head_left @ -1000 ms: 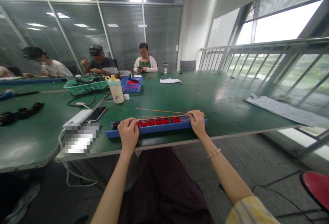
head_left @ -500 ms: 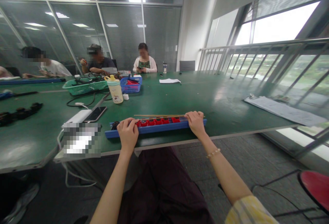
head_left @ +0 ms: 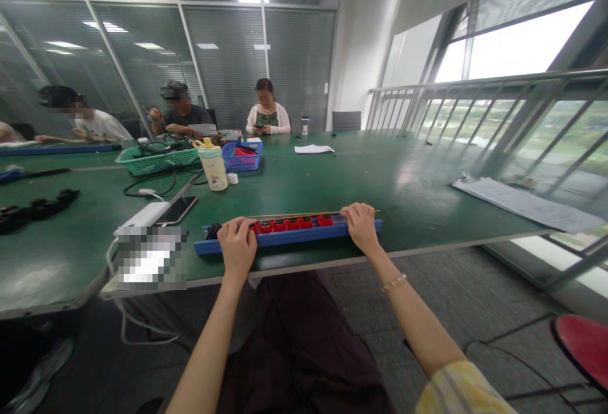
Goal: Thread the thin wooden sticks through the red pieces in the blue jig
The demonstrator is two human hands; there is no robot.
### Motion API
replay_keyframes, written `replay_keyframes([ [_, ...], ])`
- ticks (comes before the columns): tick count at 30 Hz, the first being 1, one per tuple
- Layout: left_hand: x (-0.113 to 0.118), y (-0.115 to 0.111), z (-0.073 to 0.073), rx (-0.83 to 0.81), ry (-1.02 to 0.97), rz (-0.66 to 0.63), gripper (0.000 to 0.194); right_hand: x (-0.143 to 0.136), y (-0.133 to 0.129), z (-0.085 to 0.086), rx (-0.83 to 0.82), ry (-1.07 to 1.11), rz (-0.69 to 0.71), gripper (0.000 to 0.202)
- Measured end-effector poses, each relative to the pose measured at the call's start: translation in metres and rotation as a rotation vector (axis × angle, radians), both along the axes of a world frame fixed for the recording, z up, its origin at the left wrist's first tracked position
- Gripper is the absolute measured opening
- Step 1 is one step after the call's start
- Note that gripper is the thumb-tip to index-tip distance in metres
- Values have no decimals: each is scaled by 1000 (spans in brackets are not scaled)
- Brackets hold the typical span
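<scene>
A long blue plastic channel point(head_left: 299, 235) lies along the table's front edge. Inside it stands a row of red pieces point(head_left: 291, 223) with black parts set in them, and a dark lump point(head_left: 213, 231) is at its left end. A thin yellowish strip point(head_left: 304, 214) runs along the channel's back edge. My left hand point(head_left: 237, 246) is closed over the left part, its fingertips at the strip's left end. Toward the right end, my right hand point(head_left: 361, 227) pinches the strip, which pokes out past the fingers. Both hands partly hide the channel.
Left of the channel are a phone point(head_left: 177, 211), a white power strip point(head_left: 142, 219) and cables. Beyond stand a cup point(head_left: 212, 167), a green basket point(head_left: 156, 164) and a blue basket point(head_left: 243, 162). A clipboard with papers point(head_left: 527, 202) lies right. Several people sit across the table.
The thin strip has shifted slightly and now lies closer along the channel's back edge, seen as one line. My hands have barely moved.
</scene>
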State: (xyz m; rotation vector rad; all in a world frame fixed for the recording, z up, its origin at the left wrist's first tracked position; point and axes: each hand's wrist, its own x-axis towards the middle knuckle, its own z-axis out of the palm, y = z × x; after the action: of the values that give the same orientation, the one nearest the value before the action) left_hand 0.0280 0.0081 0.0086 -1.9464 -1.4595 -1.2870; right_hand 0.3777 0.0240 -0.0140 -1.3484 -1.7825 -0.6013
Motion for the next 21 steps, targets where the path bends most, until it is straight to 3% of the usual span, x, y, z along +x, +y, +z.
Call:
replay_keyframes([
  [12,0,0,0,-13,7,-1,25,2,4,-3,-93,30,35,30],
  [21,0,-1,0,6,0,-8,25,2,5,-5,-72,111,43,28],
])
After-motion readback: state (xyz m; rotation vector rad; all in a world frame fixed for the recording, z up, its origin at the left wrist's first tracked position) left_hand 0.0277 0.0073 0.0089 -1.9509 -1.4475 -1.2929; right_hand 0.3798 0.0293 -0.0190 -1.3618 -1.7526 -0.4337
